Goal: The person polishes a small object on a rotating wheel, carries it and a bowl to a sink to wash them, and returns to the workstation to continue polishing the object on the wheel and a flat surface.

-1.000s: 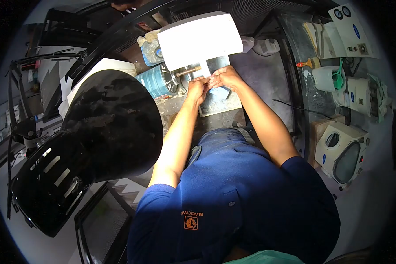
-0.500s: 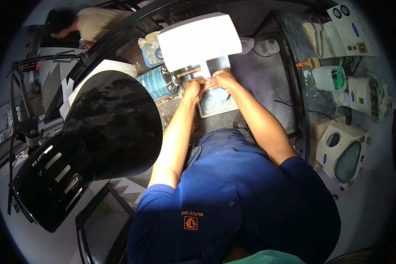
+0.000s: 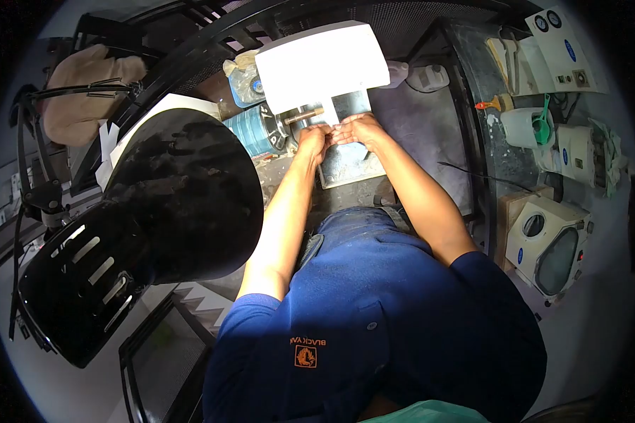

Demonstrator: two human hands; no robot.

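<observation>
Below a bright white hood (image 3: 322,63), my left hand (image 3: 316,143) and my right hand (image 3: 358,131) meet with bent, closed fingers. Whatever lies between the fingertips is too small to make out. Just above my left hand, a brownish spindle (image 3: 305,115) sticks out from a teal cylindrical motor (image 3: 252,132). A pale metal tray (image 3: 353,169) lies beneath my hands, its near edge toward my body.
A large black lamp shade (image 3: 190,190) fills the left side. Behind the motor stands a blue container (image 3: 245,88). On the right are a white tub (image 3: 521,125) with a green scoop (image 3: 541,130), a brush (image 3: 501,102) and a cream machine (image 3: 549,243). Another person (image 3: 92,92) is at upper left.
The other person at upper left has moved down and leftward, turning away. My hands stay together at nearly the same place, shifted very slightly.
</observation>
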